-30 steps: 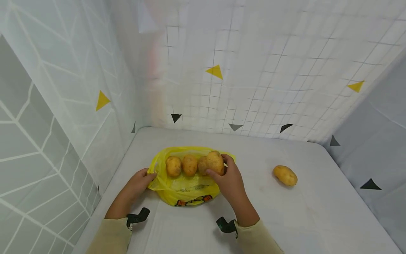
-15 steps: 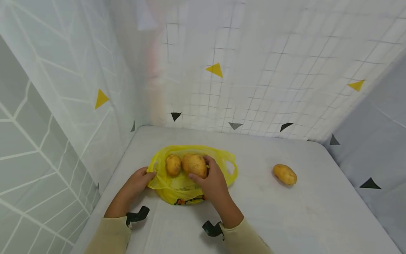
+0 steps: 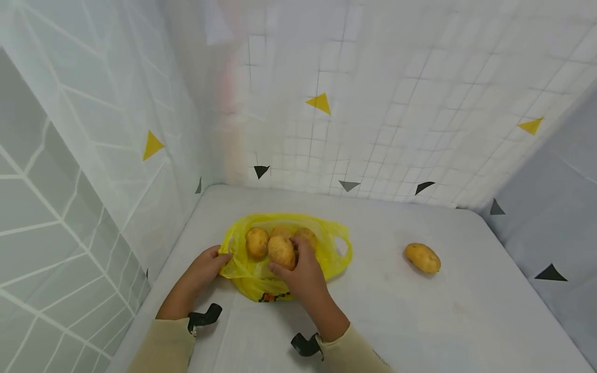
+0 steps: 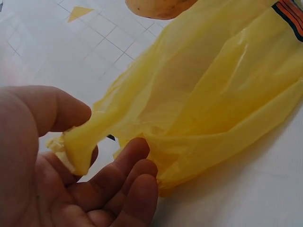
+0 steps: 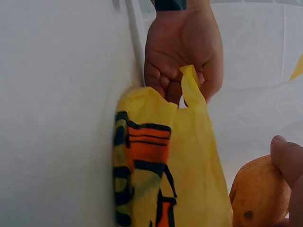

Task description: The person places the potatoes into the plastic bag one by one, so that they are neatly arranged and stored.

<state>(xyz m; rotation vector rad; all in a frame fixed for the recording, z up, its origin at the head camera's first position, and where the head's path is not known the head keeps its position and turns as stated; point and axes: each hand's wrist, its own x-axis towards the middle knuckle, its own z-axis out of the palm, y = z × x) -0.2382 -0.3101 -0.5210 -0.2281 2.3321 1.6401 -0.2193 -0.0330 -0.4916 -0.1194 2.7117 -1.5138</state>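
Observation:
A yellow plastic bag (image 3: 333, 264) lies spread on the table with its mouth up. My left hand (image 3: 207, 265) pinches the bag's left handle between thumb and forefinger; the left wrist view shows the other fingers (image 4: 137, 156) loosely curled beneath. Over the bag, my right hand (image 3: 305, 274) grips a potato (image 3: 282, 252), which also appears in the right wrist view beside the thumb (image 5: 288, 158). Behind it in the bag sit a left potato (image 3: 257, 242), a middle potato (image 3: 282, 231) mostly covered, and a right potato (image 3: 306, 237) partly covered by my fingers.
Another potato (image 3: 422, 258) lies alone on the white table (image 3: 396, 321), right of the bag. A patterned sheet (image 3: 373, 103) hangs behind the table, with more sheeting along both sides. Black wrist mounts (image 3: 205, 315) are worn on both forearms.
My right hand has carried its potato leftward and nearer to me over the bag, uncovering the bag's right handle and the right potato. My left hand keeps its hold on the left handle.

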